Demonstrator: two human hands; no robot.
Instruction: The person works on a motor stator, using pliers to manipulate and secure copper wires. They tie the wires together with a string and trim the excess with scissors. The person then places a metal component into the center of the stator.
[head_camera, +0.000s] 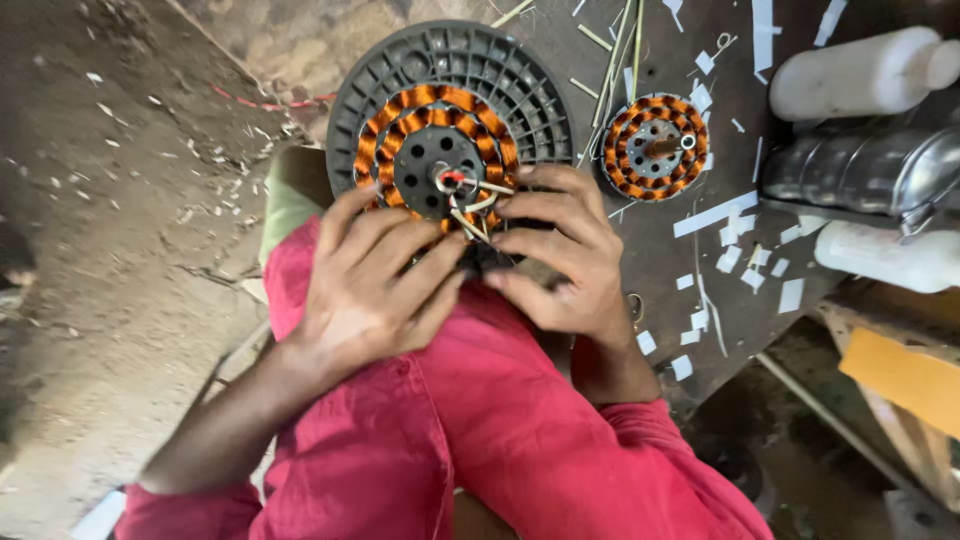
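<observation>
Touching both hands' grip (470, 250): stator (437, 150)

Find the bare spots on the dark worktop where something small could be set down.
Free: the strip between the small stator and the metal cylinder, though paper scraps litter it. Crowded: near both hands on the large stator.

Quick count, bench top:
- copper-wound stators: 2, big one (437, 150) in grey ribbed housing at bench's left edge, small bare one (655, 147) toward middle
- white plastic bottles: 2, one (862, 72) at top right corner, one (885, 257) at right edge
- shiny metal cylinder (860, 172): 1, between bottles
- hands: 2, left (375, 285), right (555, 250)
- white paper scraps (714, 214): loads, lost count
</observation>
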